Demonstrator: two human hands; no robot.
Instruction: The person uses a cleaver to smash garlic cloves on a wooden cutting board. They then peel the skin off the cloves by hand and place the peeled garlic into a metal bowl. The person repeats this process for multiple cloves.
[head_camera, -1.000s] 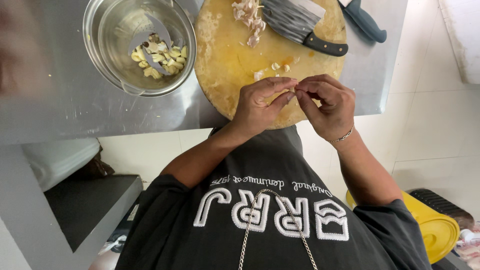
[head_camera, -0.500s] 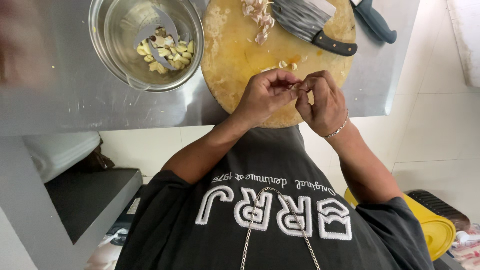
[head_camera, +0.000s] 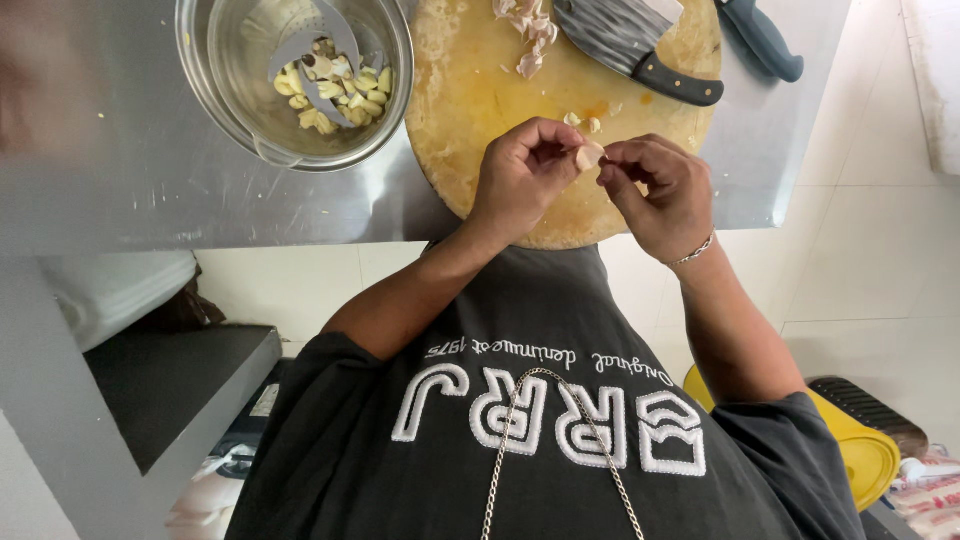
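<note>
My left hand (head_camera: 520, 178) pinches a pale garlic clove (head_camera: 588, 155) between thumb and fingers, above the near part of a round wooden chopping board (head_camera: 470, 110). My right hand (head_camera: 662, 198), with a thin bracelet on the wrist, meets it from the right, and its fingertips grip the same clove. Two small clove pieces (head_camera: 582, 122) lie on the board just beyond my hands. Farther back on the board lie a wide cleaver (head_camera: 625, 45) with a black handle and a small heap of garlic skins (head_camera: 525, 35).
A steel bowl (head_camera: 215, 90) holding peeled garlic cloves (head_camera: 345, 95) stands left of the board on the steel table (head_camera: 150, 190). A blue-handled knife (head_camera: 765, 40) lies at the back right. A yellow lid (head_camera: 865, 455) sits on the tiled floor, lower right, and a grey shelf (head_camera: 170, 385) lower left.
Both hands stay together on the clove, fingers shifting around it. The clove now shows more plainly between the fingertips. The view has drifted slightly over the board.
</note>
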